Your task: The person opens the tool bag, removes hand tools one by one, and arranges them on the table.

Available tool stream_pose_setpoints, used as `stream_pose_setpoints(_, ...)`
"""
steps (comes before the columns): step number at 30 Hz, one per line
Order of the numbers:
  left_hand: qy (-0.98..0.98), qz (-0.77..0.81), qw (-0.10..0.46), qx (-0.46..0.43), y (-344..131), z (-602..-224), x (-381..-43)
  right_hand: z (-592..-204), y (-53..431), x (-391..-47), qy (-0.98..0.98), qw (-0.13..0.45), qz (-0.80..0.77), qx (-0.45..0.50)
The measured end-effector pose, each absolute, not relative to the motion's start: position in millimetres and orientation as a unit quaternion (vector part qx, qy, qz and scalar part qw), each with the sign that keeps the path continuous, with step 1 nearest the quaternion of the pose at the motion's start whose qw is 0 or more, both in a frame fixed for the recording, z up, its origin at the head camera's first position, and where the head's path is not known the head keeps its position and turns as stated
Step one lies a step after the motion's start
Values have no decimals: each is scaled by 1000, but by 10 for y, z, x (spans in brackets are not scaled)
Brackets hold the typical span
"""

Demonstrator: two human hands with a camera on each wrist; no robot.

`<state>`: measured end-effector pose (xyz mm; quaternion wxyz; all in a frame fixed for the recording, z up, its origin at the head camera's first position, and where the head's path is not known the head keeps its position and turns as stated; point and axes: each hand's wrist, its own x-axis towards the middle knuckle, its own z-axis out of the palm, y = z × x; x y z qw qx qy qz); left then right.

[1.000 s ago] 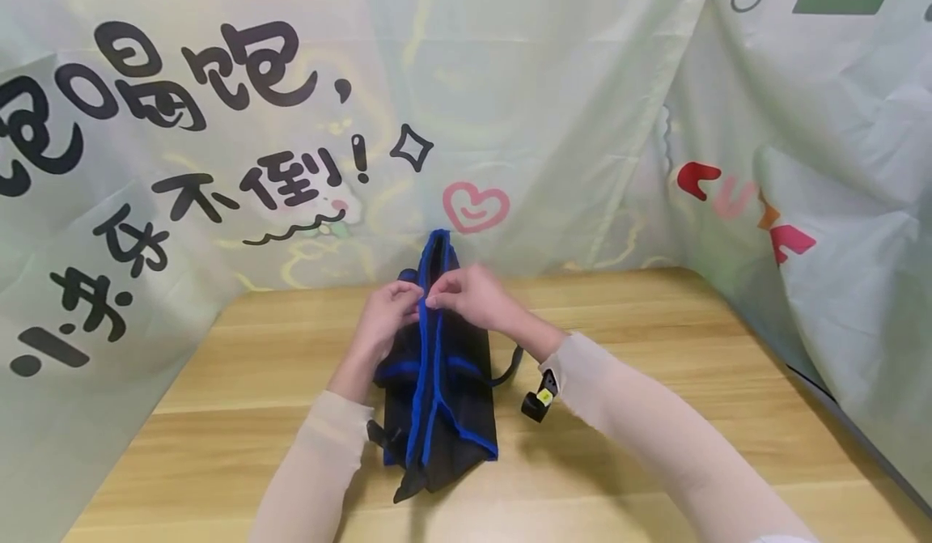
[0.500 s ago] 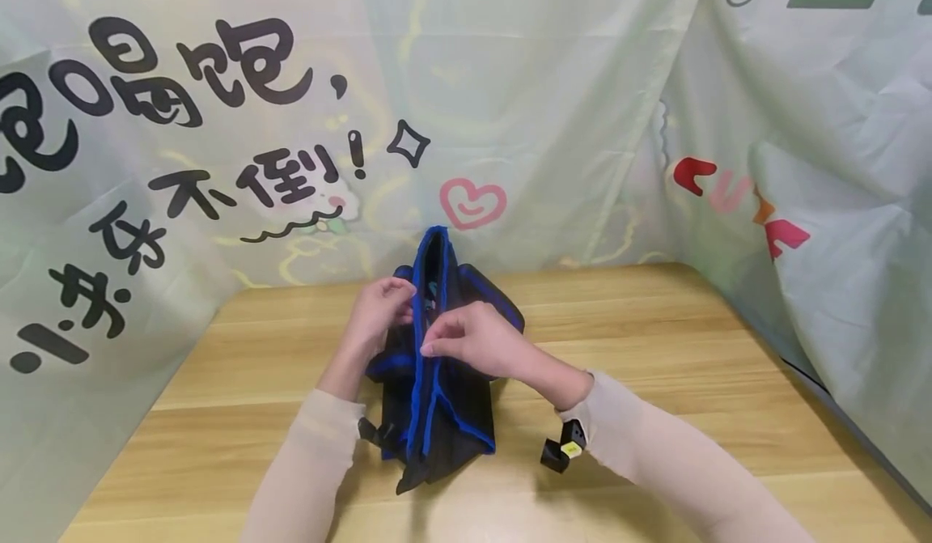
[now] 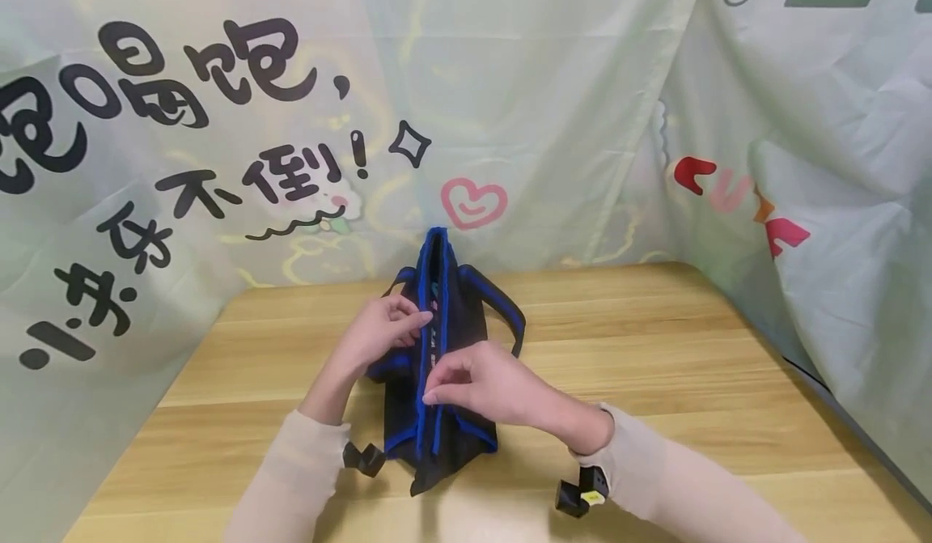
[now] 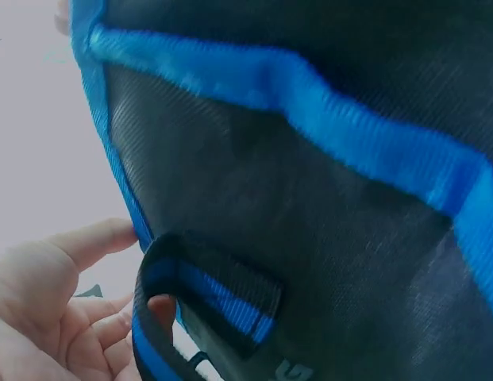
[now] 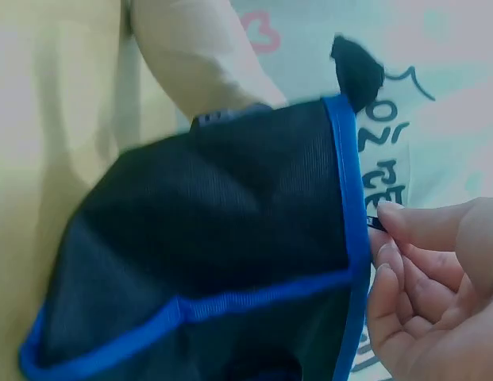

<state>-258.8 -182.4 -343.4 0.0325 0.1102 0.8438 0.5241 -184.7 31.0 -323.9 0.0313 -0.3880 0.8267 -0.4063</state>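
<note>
A black zip-top bag with blue trim (image 3: 468,312) stands upright on the table, its narrow top running away from me. My right hand (image 3: 495,385) pinches a small black zipper pull (image 5: 375,223) near the bag's near end, thumb against the fingers. Farther along the top, my left hand (image 3: 379,333) pinches the left blue edge; its thumb lies on that edge in the left wrist view. Behind the right hand the zip is parted, and small pale and teal bits show in the gap. A black-and-blue handle (image 4: 147,341) loops beside the left fingers.
The second handle (image 3: 502,303) sticks out on the bag's right side. Wooden table (image 3: 626,349) surrounds the bag. Printed cloth (image 3: 553,106) hangs behind and at both sides. Black wrist cameras (image 3: 581,494) sit on both sleeves, close to the bag.
My right hand has drawn the zipper pull toward me along the bag's top, and the opening behind it has grown. My left hand has shifted slightly nearer. The right handle has come into sight.
</note>
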Motion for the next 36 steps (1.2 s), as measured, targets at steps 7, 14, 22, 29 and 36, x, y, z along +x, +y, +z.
stream_pose_setpoints(7, 830, 541, 24, 133, -1841, -3485, -2576, -3280, 324, -1642, 818, 37, -403, -410)
stream_pose_setpoints(14, 841, 532, 6, 95, -1976, -3493, -2577, -3297, 358, -1502, 785, 27, -429, -446)
stream_pose_setpoints(22, 839, 537, 5, 87, -2062, -3460, -2566, -3283, 395, -1347, 761, -43, -407, -504)
stream_pose_setpoints(29, 827, 553, 20, 96, -2029, -3469, -2593, -3311, 403, -1501, 755, -10, -445, -482)
stream_pose_setpoints(36, 840, 537, 0, 79, -1945, -3475, -2630, -3295, 429, -1822, 794, -6, -496, -352)
